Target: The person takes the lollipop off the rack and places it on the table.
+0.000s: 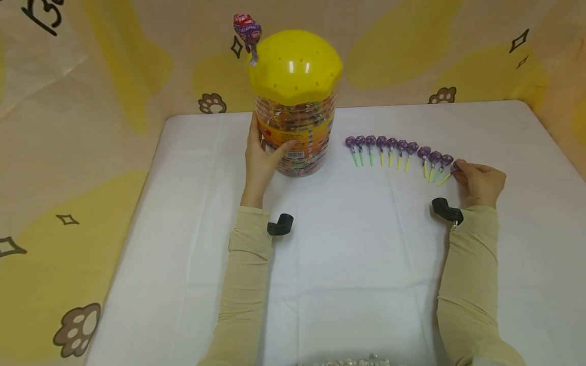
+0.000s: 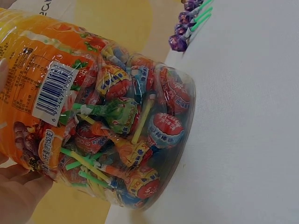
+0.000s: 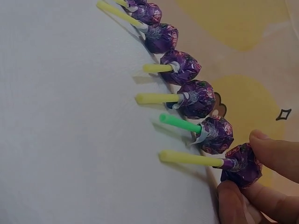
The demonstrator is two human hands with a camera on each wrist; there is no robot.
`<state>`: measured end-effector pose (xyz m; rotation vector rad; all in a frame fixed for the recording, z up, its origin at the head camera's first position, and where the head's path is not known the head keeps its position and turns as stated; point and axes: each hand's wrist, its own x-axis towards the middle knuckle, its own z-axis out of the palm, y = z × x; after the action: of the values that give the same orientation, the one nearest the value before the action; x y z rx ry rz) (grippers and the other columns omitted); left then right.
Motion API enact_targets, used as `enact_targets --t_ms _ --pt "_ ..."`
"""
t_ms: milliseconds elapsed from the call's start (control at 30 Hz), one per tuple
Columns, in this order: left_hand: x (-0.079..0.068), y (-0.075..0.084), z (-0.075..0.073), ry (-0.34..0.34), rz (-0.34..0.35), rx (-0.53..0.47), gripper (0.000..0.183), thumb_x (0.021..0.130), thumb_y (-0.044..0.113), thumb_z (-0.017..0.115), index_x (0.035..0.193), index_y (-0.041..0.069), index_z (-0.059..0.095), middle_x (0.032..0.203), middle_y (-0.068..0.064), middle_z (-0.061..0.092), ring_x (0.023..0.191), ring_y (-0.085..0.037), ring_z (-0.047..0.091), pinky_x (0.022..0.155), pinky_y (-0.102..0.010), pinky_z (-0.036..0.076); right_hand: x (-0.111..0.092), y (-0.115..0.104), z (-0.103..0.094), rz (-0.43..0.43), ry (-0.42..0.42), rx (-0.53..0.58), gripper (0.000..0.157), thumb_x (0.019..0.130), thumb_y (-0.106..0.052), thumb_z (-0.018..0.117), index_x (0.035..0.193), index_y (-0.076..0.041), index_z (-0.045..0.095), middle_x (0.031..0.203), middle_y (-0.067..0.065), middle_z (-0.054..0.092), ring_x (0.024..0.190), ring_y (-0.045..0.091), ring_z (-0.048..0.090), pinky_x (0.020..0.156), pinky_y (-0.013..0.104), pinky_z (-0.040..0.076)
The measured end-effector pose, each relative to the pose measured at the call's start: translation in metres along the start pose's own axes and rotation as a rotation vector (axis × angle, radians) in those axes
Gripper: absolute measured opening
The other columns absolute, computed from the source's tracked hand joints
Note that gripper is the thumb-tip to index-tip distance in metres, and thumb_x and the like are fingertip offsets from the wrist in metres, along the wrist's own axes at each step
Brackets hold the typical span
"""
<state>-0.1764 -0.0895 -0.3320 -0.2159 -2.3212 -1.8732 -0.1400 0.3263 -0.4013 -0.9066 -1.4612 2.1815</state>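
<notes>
My left hand (image 1: 261, 161) grips the side of a clear plastic jar (image 1: 295, 168) with an orange label and a yellow lid (image 1: 295, 66). Through its wall in the left wrist view show many wrapped lollipops (image 2: 121, 114) with green and yellow sticks. At the right end of a curved row of purple lollipops (image 1: 392, 144), my right hand (image 1: 480, 180) pinches the head of one purple lollipop (image 3: 244, 165) between thumb and fingers. Its yellow stick points toward the row's inner side, beside a green-sticked lollipop (image 3: 216, 134).
A lollipop-shaped ornament (image 1: 248, 31) stands up at the lid's left edge. The white table (image 1: 348, 244) meets a patterned yellow and beige backdrop (image 1: 393, 51) behind and at both sides. A pile of small shiny, clear things (image 1: 357, 363) shows at the bottom edge.
</notes>
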Motion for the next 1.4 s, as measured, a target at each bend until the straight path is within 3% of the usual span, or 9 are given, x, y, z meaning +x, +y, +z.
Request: enact_targets --t_ms 267,600,767,867,1100,1400 --pt "0.000 -0.001 -0.001 0.004 -0.004 0.003 0.088 0.087 0.010 0.070 0.151 0.001 0.010 0.155 -0.015 0.021 0.142 -0.026 0.020 0.116 -0.038 0.021 0.002 -0.001 0.003 0.013 0.052 -0.083 0.025 0.080 0.009 0.070 0.059 -0.006 0.069 0.063 0.000 0.063 0.054 0.008 0.065 0.056 0.016 0.055" --pt "0.000 0.000 -0.001 0.001 0.003 -0.005 0.089 0.087 0.009 0.070 0.152 0.002 0.010 0.155 -0.015 0.021 0.143 -0.026 0.019 0.116 -0.040 0.021 -0.001 -0.003 0.000 0.007 0.025 -0.088 0.025 0.082 0.010 0.067 0.061 -0.005 0.068 0.063 0.001 0.062 0.051 0.009 0.064 0.054 0.016 0.054" --pt "0.000 0.000 -0.002 0.003 -0.003 -0.003 0.089 0.087 0.009 0.070 0.152 0.001 0.010 0.155 -0.015 0.020 0.143 -0.026 0.019 0.116 -0.039 0.021 -0.005 -0.005 0.002 -0.045 0.055 -0.141 0.027 0.082 0.008 0.065 0.061 -0.008 0.068 0.063 -0.001 0.062 0.050 0.007 0.062 0.052 0.014 0.053" --pt "0.000 0.000 -0.002 0.004 -0.004 -0.003 0.089 0.087 0.009 0.070 0.151 0.001 0.010 0.155 -0.015 0.020 0.143 -0.026 0.019 0.116 -0.039 0.021 -0.008 -0.008 0.007 -0.090 0.055 -0.087 0.023 0.080 0.010 0.068 0.063 -0.005 0.069 0.069 0.001 0.061 0.054 0.007 0.062 0.054 0.015 0.054" --pt "0.000 0.000 -0.002 0.003 0.002 -0.004 0.088 0.087 0.009 0.070 0.151 0.001 0.011 0.155 -0.014 0.022 0.142 -0.025 0.021 0.116 -0.037 0.021 -0.019 -0.015 0.025 -0.152 -0.020 0.020 0.006 0.077 0.005 0.075 0.075 0.002 0.070 0.080 0.007 0.061 0.059 0.012 0.063 0.062 0.018 0.056" --pt "0.000 0.000 -0.001 -0.002 -0.003 -0.012 0.089 0.087 0.009 0.070 0.152 0.001 0.010 0.155 -0.015 0.021 0.142 -0.025 0.021 0.116 -0.037 0.021 -0.042 -0.023 0.059 -0.255 -0.146 0.076 0.016 0.073 0.002 0.080 0.085 0.007 0.070 0.082 0.010 0.063 0.062 0.017 0.065 0.068 0.021 0.057"
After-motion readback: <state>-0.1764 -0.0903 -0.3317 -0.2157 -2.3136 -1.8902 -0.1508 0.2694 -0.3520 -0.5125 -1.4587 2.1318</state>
